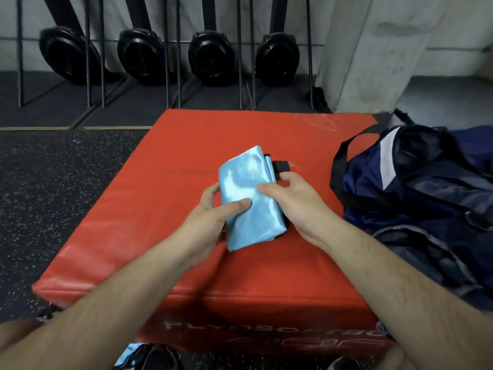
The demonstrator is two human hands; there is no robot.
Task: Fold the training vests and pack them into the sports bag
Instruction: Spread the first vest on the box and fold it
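A folded light-blue training vest (245, 182) with black trim is held above the red padded box (160, 209). My left hand (216, 209) grips its left edge, thumb on top. My right hand (290, 201) grips its right edge, fingers curled round the black trim. The navy sports bag (416, 198) lies at the right, partly on the box, its black strap looping over the box top. Whether the bag's mouth is open I cannot tell. A scrap of light-blue fabric (128, 353) shows on the floor by my feet.
Black speckled rubber floor (53, 188) lies left of the box. Behind stand several black weight plates (144, 57) in a metal rack (168, 62). A grey concrete pillar (373, 49) rises at the back right.
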